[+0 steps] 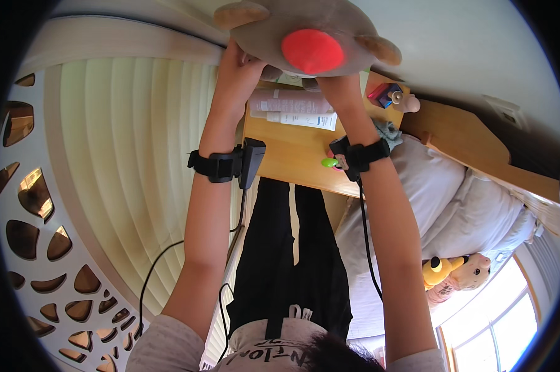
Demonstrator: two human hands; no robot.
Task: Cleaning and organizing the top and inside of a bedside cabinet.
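A grey-brown plush toy with a bright red cone-shaped part and tan side flaps is held up at the top of the view, above a wooden tabletop. My left hand grips its lower left side, the fingers partly tucked behind it. Most of my right hand is hidden behind the toy's lower right; the hand supports it from there. Below the toy, a pinkish bottle and a white tube lie side by side on the wooden tabletop.
Small bottles stand near the wall. A grey-green cloth and a green-ended item are by my right wrist. A bed with pale bedding and plush toys lies right; a pleated cream panel is left. Cables hang from both wrist straps.
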